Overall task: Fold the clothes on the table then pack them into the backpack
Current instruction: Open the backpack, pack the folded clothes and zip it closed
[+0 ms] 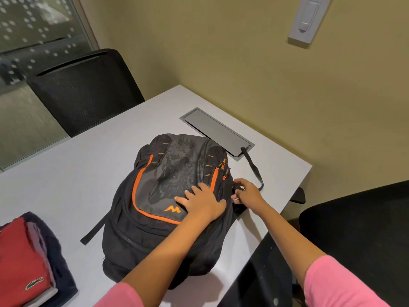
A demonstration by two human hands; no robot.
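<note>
Backpack lies flat on the table, front panel up, and our folded clothes sit stacked off to its left, red shirt on top. We press our left hand down on the backpack's grey panel, fingers straight and spread. Our right hand is at the backpack's right edge, fingers curled and pinching something small there, likely a zipper pull, though we cannot see it clearly. To do this well, we judge, we hold the bag firmly flat and draw the zipper smoothly along its track, opening wide enough for the stack.
</note>
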